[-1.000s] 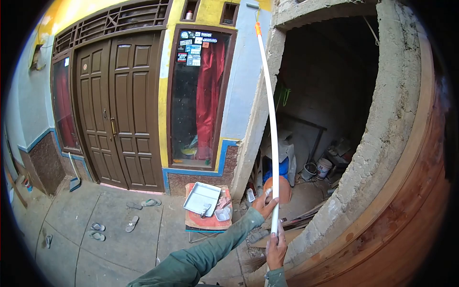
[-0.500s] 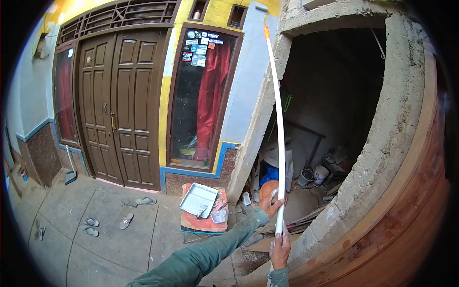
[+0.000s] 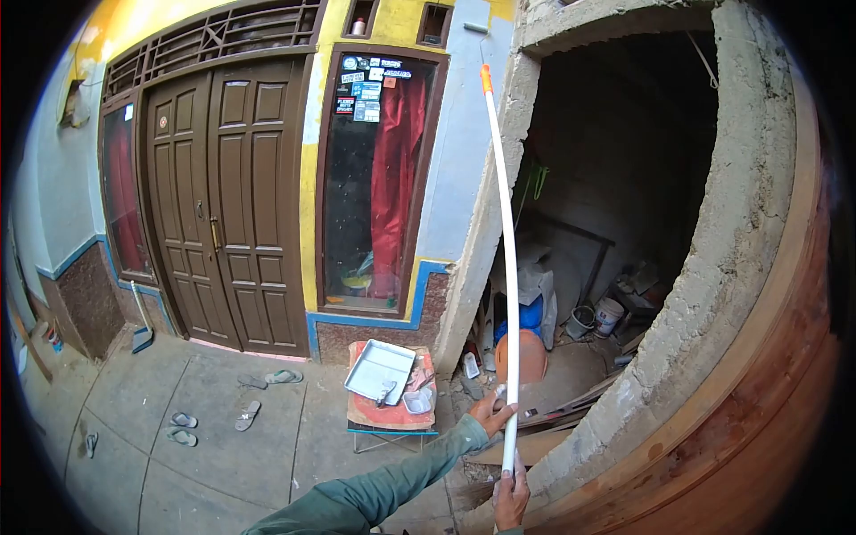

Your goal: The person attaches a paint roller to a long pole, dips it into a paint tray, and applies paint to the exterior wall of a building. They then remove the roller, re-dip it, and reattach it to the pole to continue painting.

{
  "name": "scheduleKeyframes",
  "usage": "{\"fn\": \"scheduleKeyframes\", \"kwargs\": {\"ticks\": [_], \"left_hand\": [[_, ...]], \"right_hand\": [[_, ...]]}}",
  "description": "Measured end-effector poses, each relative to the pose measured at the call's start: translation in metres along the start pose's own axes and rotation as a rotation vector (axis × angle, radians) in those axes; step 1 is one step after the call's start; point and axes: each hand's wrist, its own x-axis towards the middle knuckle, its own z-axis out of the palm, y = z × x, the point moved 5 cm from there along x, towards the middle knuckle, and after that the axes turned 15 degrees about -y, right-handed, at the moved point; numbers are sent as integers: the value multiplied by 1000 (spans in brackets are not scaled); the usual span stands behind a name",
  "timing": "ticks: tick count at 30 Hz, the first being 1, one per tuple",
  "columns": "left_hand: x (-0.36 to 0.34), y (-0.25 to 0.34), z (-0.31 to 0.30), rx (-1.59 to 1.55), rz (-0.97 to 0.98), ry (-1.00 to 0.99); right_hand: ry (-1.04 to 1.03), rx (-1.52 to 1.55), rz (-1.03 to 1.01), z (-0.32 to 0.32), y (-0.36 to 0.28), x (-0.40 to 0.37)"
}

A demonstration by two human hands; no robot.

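The white pole [image 3: 505, 250] stood nearly upright, its orange tip [image 3: 484, 77] at twelve o'clock by the rough concrete pillar [image 3: 481, 223]; whether it touched could not be told. The right hand [image 3: 512, 497] was closed round the bottom end at six o'clock. Just above it, the left hand [image 3: 492, 412] had its fingers curled loosely about the shaft. With both grips so low, the long pole seemed likely to bow and sway. A slack left hand could let the tip swing toward ten o'clock into the window [image 3: 374, 178], or let the pole topple onto the paint tray [image 3: 380, 370] at nine o'clock of the hands.
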Motion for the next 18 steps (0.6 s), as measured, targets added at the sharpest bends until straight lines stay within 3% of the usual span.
{"fn": "scheduleKeyframes", "kwargs": {"ticks": [3, 7, 9, 10, 12, 18], "left_hand": [[-2, 8, -7, -52, 0, 8], [-7, 10, -9, -64, -39, -58], [-12, -1, -3, -84, -6, -50], [-14, 0, -1, -110, 28, -38], [-21, 7, 4, -109, 20, -50], [-30, 14, 14, -69, 15, -48]], "right_hand": [[112, -208, -74, -11, 37, -12], [131, -60, -33, -19, 86, -28], [66, -537, 22, -25, 105, -35], [68, -534, 23, -17, 85, -35], [268, -436, -441, -5, 28, -47], [257, -421, -423, -7, 24, -48]]}}
